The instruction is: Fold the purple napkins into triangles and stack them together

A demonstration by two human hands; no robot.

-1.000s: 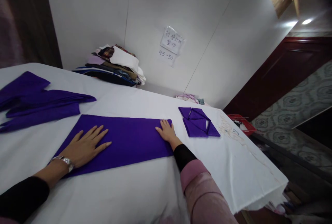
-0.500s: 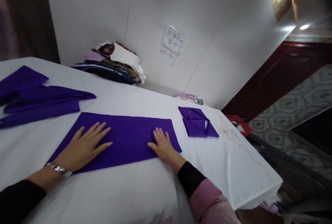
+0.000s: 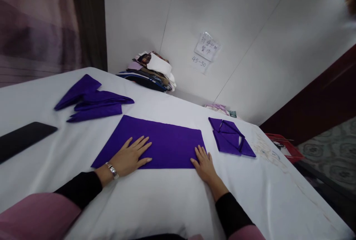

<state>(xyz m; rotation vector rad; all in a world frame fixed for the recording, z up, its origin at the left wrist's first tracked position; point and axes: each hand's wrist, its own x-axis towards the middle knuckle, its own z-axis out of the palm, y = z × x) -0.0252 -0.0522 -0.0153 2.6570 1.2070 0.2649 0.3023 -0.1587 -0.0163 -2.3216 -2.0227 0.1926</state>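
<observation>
A purple cloth napkin [image 3: 167,143] lies flat as a long rectangle on the white-covered table [image 3: 158,195]. My left hand [image 3: 130,158] rests palm down on its left part, fingers spread, a silver watch or bracelet at the wrist. On the napkin's right end lies my right hand [image 3: 205,165], also flat with the fingers apart. Neither hand grips anything. Right of it sits a folded purple napkin [image 3: 229,136] with crossing folded edges. Several loose purple napkins [image 3: 97,101] lie crumpled at the back left.
A dark flat object [image 3: 26,138] lies at the left of the table. Against the wall stands a pile of folded clothes [image 3: 152,71]. Handwritten signs [image 3: 207,47] hang above. A red basket [image 3: 289,149] stands beyond the table's right edge.
The camera view has turned left, so everything sits further right and the dark flat object shows. My left hand has slid toward the napkin's near edge; both hands stay flat on it.
</observation>
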